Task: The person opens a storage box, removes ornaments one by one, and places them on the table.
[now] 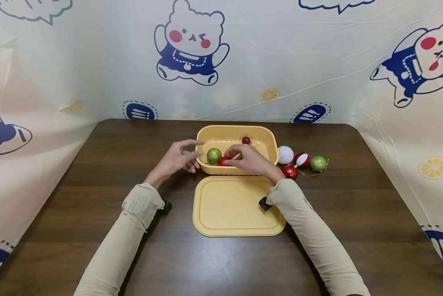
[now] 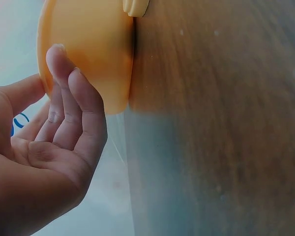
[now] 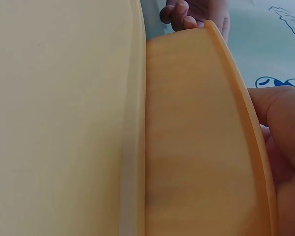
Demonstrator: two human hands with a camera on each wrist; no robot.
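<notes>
A yellow rectangular box [image 1: 271,142] stands on the table with its long side toward me. My left hand [image 1: 177,158] holds its left end, thumb and index finger over the rim and the other fingers bent outside the wall; the left wrist view shows this hand [image 2: 64,128] close up. Inside the box, my right hand [image 1: 249,158] pinches a shiny red ball ornament [image 1: 223,160] beside a glittery green ball [image 1: 214,156]. A smaller red ball [image 1: 246,140] lies near the back wall. In the right wrist view, the box wall [image 3: 196,128] hides the right fingertips.
A flat yellow lid [image 1: 236,207] lies in front of the box, under my right wrist. To the box's right sit a white ball [image 1: 285,155], a red-and-white ball [image 1: 302,160], a red ball [image 1: 289,171] and a green ball [image 1: 318,163]. A printed curtain [image 1: 243,61] hangs behind the table.
</notes>
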